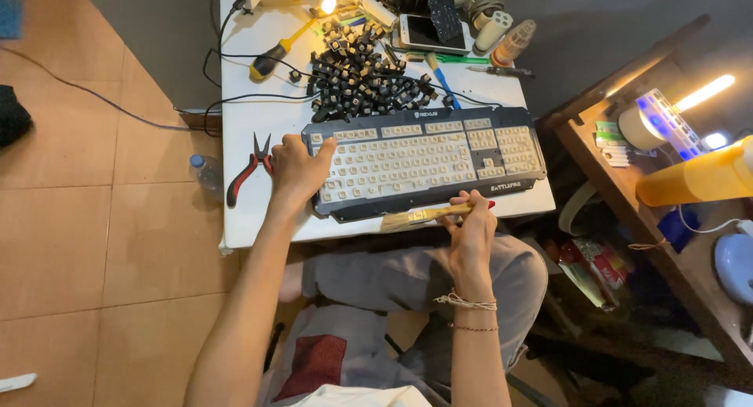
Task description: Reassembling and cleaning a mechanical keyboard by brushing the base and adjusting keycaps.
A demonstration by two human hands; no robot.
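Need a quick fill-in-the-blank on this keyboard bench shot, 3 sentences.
1. The right hand holds a ____ by its wooden handle.
2. The left hand rests on the keyboard, whose black keycaps lie in a ____ behind it.
3. The red-handled ____ lie left of the left hand.

Missing: brush; pile; pliers

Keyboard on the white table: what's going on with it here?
A person sits at a small white table with a keyboard whose keycaps are off, leaving pale switch tops bare. The left hand rests on the keyboard's left end, steadying it. The right hand holds a paintbrush at the front edge, bristles pointing left. The removed black keycaps lie heaped behind the keyboard. Red-handled pliers lie beside the left hand; a yellow-handled screwdriver lies further back.
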